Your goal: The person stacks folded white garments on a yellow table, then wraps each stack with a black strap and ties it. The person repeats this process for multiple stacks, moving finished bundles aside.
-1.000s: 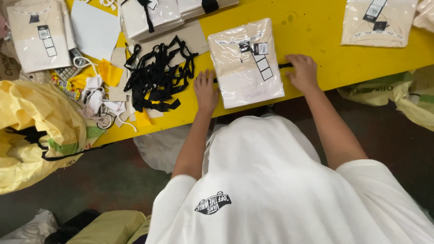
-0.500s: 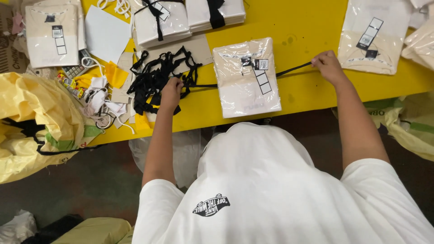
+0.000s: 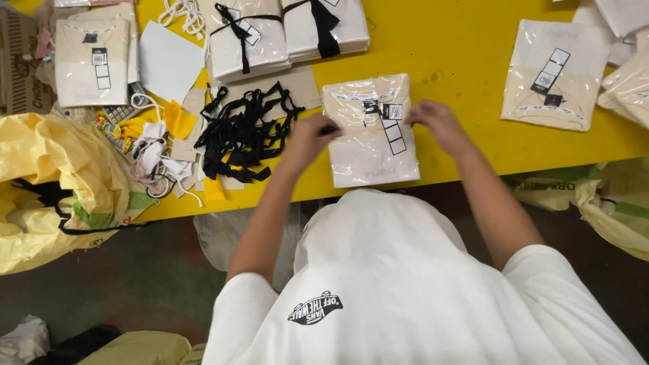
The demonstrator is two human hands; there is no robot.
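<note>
Both hands meet over the yellow table (image 3: 466, 61) at its near edge: left hand (image 3: 307, 138) and right hand (image 3: 436, 122), fingers curled, pinch a black ribbon (image 3: 329, 129) across the clear-bagged folded garment (image 3: 370, 132); loose black ribbons (image 3: 247, 132) lie just left.

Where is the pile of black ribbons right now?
In the head view, the black ribbons lie on the yellow table, just beside the left hand and the bagged shirt.
</note>
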